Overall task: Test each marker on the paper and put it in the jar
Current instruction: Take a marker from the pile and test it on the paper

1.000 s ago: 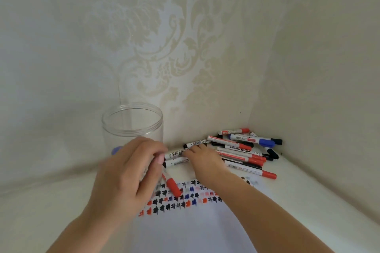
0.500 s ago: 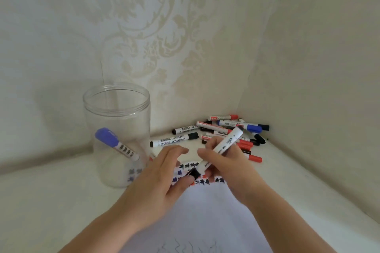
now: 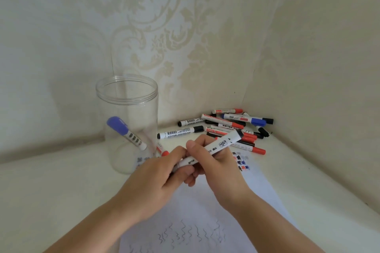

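right hand (image 3: 216, 162) clamps the barrel of a white marker (image 3: 218, 147), held slantwise above the paper (image 3: 205, 222), well to the right of the jar (image 3: 127, 109). left hand (image 3: 162, 174) pinches the marker's lower end, where the cap would sit; whether the cap is on cannot be told. both forearms reach in from below, wrists close together. progress, judged: early. the jar holds a blue-capped marker (image 3: 125, 131) and apparently a red one; squiggles mark the paper's near edge. a pile of markers (image 3: 232, 127) right of the jar, in the corner, remains to be tested.
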A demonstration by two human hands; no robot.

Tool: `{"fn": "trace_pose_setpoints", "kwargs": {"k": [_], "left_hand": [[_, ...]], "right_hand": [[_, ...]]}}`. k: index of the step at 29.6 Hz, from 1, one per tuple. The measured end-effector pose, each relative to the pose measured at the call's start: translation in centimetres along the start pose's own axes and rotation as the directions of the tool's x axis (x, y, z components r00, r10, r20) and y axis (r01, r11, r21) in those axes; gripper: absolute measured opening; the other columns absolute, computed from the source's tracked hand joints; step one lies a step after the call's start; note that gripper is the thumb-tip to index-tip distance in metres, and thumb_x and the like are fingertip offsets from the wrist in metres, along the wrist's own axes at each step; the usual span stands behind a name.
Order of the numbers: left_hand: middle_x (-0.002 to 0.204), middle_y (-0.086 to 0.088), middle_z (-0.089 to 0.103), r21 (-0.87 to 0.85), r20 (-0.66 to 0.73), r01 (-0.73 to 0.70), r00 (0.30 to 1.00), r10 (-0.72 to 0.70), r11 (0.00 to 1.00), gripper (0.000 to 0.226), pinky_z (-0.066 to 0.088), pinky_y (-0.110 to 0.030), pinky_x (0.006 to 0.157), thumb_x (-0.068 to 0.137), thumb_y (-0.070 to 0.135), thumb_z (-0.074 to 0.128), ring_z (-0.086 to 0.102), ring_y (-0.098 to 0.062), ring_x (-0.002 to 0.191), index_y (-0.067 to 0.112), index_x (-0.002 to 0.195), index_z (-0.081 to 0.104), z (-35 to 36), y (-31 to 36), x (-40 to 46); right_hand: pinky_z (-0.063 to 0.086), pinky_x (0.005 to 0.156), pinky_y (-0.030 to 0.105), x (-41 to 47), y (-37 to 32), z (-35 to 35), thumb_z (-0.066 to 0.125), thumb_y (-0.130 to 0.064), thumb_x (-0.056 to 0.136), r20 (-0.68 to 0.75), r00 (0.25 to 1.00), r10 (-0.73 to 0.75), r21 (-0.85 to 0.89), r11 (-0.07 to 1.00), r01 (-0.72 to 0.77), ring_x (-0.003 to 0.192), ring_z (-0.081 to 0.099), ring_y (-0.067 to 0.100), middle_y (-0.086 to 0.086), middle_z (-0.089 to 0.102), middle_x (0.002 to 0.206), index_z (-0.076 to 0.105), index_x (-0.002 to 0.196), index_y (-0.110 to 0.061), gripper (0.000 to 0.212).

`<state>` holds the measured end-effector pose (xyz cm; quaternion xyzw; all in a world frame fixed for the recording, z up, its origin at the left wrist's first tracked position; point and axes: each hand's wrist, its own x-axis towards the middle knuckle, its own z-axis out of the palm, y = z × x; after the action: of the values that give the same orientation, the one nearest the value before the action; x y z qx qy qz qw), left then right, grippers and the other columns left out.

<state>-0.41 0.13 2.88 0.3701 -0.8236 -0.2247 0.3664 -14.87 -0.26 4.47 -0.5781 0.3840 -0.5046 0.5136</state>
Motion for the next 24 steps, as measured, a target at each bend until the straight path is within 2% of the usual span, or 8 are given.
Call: {"fn": "trace_pose_setpoints", "kwargs": {"k": [3,6,8,10,13,17,19,24], "left_hand": [[0.079,0.015,0.061,-0.044,-0.019,0.085,0.996,-0.086,0.995,0.017,0.041,-0.02,0.06,0.084,0.047,0.038,0.055,-0.007,0.067,0.036,0.093,0.048,-1.8,-1.1,-0.7],[0.079,0.005,0.062,-0.197,-0.021,0.224,0.972,-0.233,0.955,0.017,0.039,-0.019,0.062,0.082,0.033,0.039,0.05,-0.007,0.067,0.036,0.091,0.053,-3.9,-3.0,-2.2],[0.083,0.006,0.064,-0.235,-0.01,0.26,0.963,-0.269,0.937,0.02,0.039,-0.013,0.064,0.08,0.023,0.039,0.053,-0.009,0.072,0.03,0.092,0.054,-4.6,-3.9,-3.2],[0.088,0.012,0.065,-0.214,-0.002,0.301,0.951,-0.309,0.929,0.014,0.041,-0.015,0.07,0.087,0.019,0.044,0.056,-0.009,0.077,0.028,0.095,0.052,-4.8,-4.6,-4.1],[0.093,0.023,0.066,-0.153,-0.021,0.371,0.925,-0.379,0.916,0.021,0.045,-0.024,0.076,0.091,0.014,0.049,0.061,-0.003,0.081,0.034,0.095,0.05,-5.1,-5.6,-5.2],[0.092,0.026,0.069,-0.117,-0.056,0.417,0.903,-0.426,0.901,0.02,0.046,-0.021,0.084,0.085,0.015,0.06,0.062,0.006,0.088,0.033,0.091,0.055,-5.3,-6.2,-5.7],[0.088,0.024,0.07,-0.102,-0.084,0.415,0.902,-0.423,0.904,0.019,0.046,-0.017,0.081,0.08,0.016,0.066,0.063,0.008,0.085,0.034,0.086,0.06,-5.2,-6.2,-5.6],[0.087,0.026,0.065,-0.024,-0.119,0.387,0.914,-0.387,0.922,0.026,0.043,-0.005,0.067,0.074,0.02,0.072,0.062,0.005,0.079,0.044,0.08,0.063,-5.5,-6.0,-5.5]], "right_hand": [[0.05,0.048,0.031,0.5,-0.4,0.4,0.056,-0.023,0.092,-0.05,0.994,0.095,0.029,0.995,-0.094,0.05,0.06,0.024,0.017,0.066,0.063,0.063,0.078,-0.005,0.024],[0.044,0.044,0.024,1.3,0.0,0.7,0.06,-0.03,0.088,-0.047,0.966,0.253,-0.124,0.958,-0.257,0.048,0.055,0.016,0.011,0.072,0.07,0.071,0.086,-0.009,0.023],[0.035,0.044,0.019,1.7,0.8,1.6,0.067,-0.027,0.083,-0.047,0.955,0.294,-0.224,0.928,-0.297,0.044,0.046,0.011,0.007,0.072,0.068,0.072,0.076,-0.015,0.015],[0.033,0.046,0.017,1.9,1.8,2.8,0.069,-0.02,0.079,-0.07,0.946,0.315,-0.259,0.91,-0.322,0.041,0.045,0.006,0.005,0.067,0.062,0.065,0.062,-0.021,0.017],[0.035,0.043,0.016,2.1,3.1,4.6,0.065,-0.015,0.078,-0.108,0.951,0.29,-0.25,0.918,-0.308,0.043,0.046,0.008,0.001,0.056,0.054,0.053,0.06,-0.017,0.022],[0.041,0.046,0.019,1.6,4.7,5.8,0.057,-0.011,0.083,-0.106,0.969,0.224,-0.204,0.949,-0.242,0.045,0.046,0.011,-0.006,0.051,0.045,0.043,0.061,-0.015,0.026],[0.046,0.052,0.027,1.5,5.1,5.9,0.056,-0.008,0.083,-0.108,0.975,0.194,-0.182,0.96,-0.211,0.047,0.048,0.012,-0.004,0.053,0.048,0.043,0.063,-0.015,0.025],[0.042,0.048,0.023,1.8,5.5,6.2,0.059,-0.009,0.082,-0.063,0.991,0.114,-0.259,0.958,-0.127,0.047,0.05,0.013,0.004,0.055,0.053,0.046,0.061,-0.017,0.026]]}}
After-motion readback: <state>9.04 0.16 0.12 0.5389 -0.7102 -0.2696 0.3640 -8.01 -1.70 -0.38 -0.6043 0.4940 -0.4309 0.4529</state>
